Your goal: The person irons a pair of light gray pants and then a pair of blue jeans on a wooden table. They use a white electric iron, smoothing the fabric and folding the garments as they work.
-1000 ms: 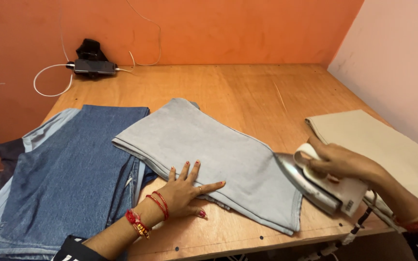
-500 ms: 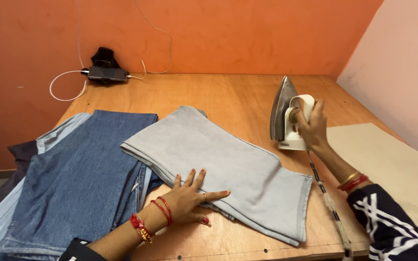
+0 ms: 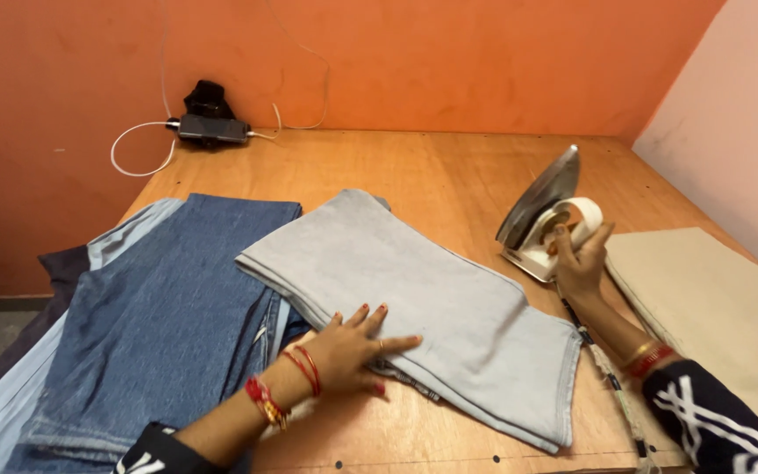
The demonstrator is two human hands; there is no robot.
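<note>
While dark blue jeans (image 3: 160,325) lie stacked at the left of the frame, the left hand (image 3: 357,351) presses flat, fingers spread, on the folded light grey jeans (image 3: 423,298) at centre. Further right, the right hand (image 3: 582,259) grips the handle of the tilted iron (image 3: 544,215), beside a beige cloth (image 3: 712,307).

Left hand (image 3: 357,351) flat on folded light grey jeans (image 3: 423,303) on wooden table (image 3: 432,167); right hand (image 3: 581,259) gripping handle of iron (image 3: 541,219) tilted on heel beside beige cloth (image 3: 712,307)
</note>
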